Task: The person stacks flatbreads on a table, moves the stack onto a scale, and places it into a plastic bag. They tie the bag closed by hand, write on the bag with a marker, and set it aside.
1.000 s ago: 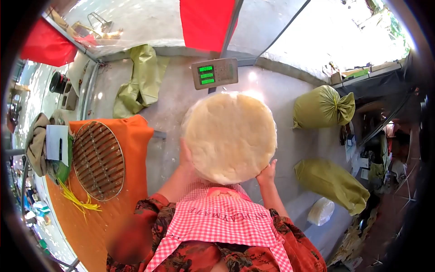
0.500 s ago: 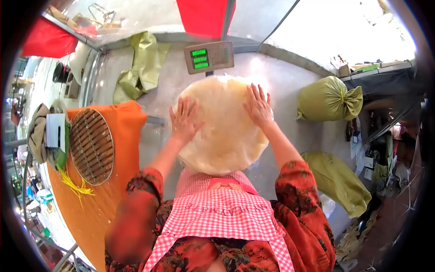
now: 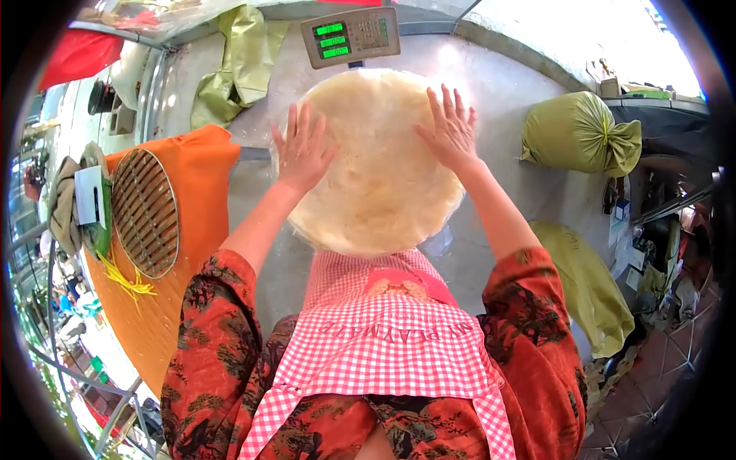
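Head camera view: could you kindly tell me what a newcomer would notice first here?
The big round pale stack of thin sheets fills the centre, with the left hand and right hand spread flat on top. Just beyond it sits a scale display with green digits, and to the left a round woven rack lies on an orange cloth.

Scale readout (image 3: 332, 41) digits illegible

Head cam, fisheye, looks steeply down, close over worktop (image 3: 491, 69).
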Demonstrator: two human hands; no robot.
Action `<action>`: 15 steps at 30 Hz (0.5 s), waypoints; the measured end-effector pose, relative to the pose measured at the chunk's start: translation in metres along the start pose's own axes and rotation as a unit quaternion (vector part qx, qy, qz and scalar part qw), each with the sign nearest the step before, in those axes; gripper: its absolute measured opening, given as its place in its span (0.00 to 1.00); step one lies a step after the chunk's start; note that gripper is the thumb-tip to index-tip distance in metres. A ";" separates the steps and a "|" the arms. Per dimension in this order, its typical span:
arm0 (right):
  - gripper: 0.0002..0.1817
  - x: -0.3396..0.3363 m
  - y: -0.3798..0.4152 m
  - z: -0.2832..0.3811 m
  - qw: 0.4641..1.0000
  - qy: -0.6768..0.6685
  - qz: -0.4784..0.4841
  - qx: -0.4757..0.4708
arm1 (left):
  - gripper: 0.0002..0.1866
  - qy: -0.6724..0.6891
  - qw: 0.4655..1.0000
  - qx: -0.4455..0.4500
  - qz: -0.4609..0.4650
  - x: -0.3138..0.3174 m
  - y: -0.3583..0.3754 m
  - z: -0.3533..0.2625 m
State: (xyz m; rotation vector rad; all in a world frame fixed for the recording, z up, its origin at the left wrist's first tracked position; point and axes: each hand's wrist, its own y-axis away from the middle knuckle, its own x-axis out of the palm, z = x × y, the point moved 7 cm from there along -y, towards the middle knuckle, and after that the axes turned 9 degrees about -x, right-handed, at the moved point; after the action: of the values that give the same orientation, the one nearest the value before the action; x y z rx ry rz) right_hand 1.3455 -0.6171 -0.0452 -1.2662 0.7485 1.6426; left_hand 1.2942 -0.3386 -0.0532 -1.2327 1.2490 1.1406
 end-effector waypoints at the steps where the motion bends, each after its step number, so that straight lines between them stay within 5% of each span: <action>1: 0.41 -0.023 0.013 0.018 0.998 0.032 -0.036 -0.032 | 0.39 0.058 0.997 0.034 -0.034 -0.019 -0.007 -0.017; 4: 0.42 -0.040 0.081 0.077 0.985 -0.028 -0.042 -0.167 | 0.37 0.116 0.987 0.103 -0.052 -0.036 -0.050 -0.065; 9: 0.40 0.027 0.142 0.082 0.979 -0.044 0.100 -0.169 | 0.38 -0.018 0.997 0.068 0.033 0.054 -0.076 -0.081; 11: 0.39 0.035 0.144 0.077 0.979 -0.042 0.106 -0.170 | 0.38 0.001 0.997 0.072 0.017 0.056 -0.076 -0.081; 14: 0.40 0.029 0.139 0.079 0.979 -0.037 0.099 -0.174 | 0.38 0.014 0.989 0.064 0.131 0.049 -0.084 -0.080; 15: 0.40 0.022 0.139 0.082 0.981 -0.045 0.105 -0.160 | 0.37 0.028 0.993 0.068 0.093 0.031 -0.087 -0.078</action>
State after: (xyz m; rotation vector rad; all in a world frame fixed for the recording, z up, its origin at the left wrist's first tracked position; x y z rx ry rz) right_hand 1.1844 -0.5968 -0.0511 -1.3579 0.5948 2.0414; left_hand 1.3790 -0.4213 -0.0775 -1.0689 1.4837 1.1399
